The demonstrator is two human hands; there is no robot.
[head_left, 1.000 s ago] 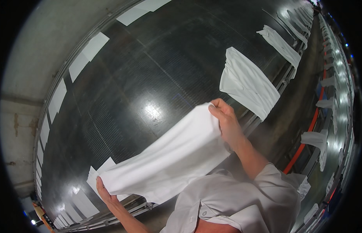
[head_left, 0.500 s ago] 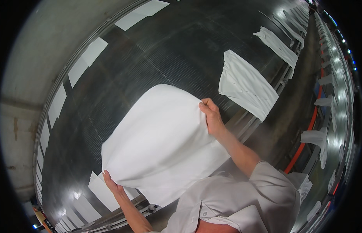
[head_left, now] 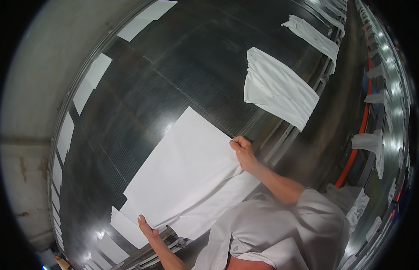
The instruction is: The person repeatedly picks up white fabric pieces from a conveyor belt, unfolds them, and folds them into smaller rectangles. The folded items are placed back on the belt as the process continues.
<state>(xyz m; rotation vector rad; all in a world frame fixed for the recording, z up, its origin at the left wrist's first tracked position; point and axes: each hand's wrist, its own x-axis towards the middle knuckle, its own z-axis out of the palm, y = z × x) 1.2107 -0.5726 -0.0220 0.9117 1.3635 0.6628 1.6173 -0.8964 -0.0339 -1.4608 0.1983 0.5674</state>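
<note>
Only the head view to go on here. You've got a large white rectangular cloth sheet (head_left: 187, 175) spread flat on the wide dark ribbed conveyor surface (head_left: 142, 90), with its near edge hanging over the metal rail at the front.

Your right hand (head_left: 243, 153) sits at the sheet's right edge, fingers curled tight and pinching the fabric at that corner. Your left hand (head_left: 146, 226) is down at the lower left corner of the same sheet, fingers pressed close together on the cloth; you can't really tell whether it's gripping the edge or just pressing on it, since the underside of the hand is hidden.

Further along the belt to your right, another white cloth (head_left: 277, 87) lies draped over the front rail, well apart from your sheet, and a third white cloth (head_left: 315, 36) lies beyond that one. Along the far side of the belt there's a row of flat white rectangular pieces (head_left: 94, 83) curving round the edge. Off to the right, past an orange-red rail (head_left: 353, 153), more white cloths (head_left: 369, 144) hang in a line.
</note>
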